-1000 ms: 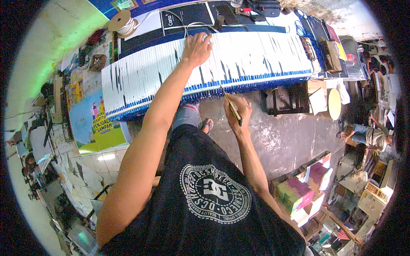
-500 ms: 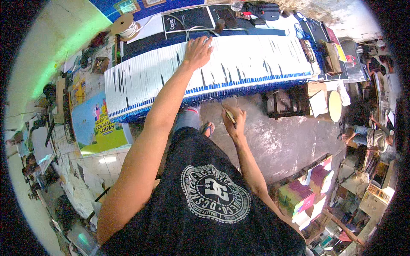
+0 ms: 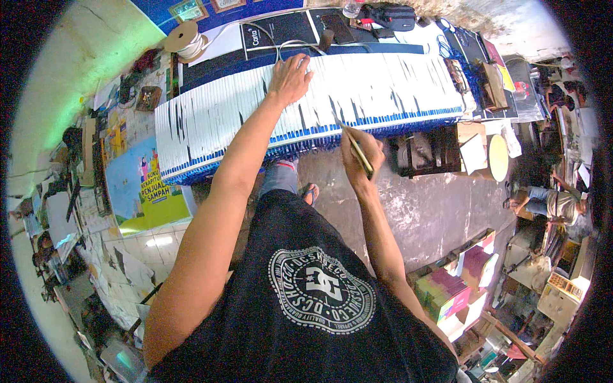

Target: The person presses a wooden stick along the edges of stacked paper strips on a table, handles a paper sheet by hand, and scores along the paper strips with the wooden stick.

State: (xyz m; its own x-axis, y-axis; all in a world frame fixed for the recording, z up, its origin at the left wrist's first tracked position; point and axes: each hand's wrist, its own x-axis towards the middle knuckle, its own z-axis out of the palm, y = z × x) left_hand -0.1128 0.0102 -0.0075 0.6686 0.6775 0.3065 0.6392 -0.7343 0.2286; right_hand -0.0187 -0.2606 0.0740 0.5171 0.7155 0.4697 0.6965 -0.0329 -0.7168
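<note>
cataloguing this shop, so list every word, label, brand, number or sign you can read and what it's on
I won't copy wording or brands, only where they stand:
Black shirt: white lettering around a round emblem, readable
Blue and yellow-green poster: large lettering, readable
Black panel: short white word, readable
Framed pieces, top edge: too small to read

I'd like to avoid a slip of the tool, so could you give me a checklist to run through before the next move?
1. Left hand on the long white row, toward its far edge: ok.
2. Right hand gripping the slim tool: ok.
3. Left hand clear of the tool's tip: ok.
4. Tip actually touching the row: cannot tell.
5. Spool of pale cord apart from both hands: ok.
</note>
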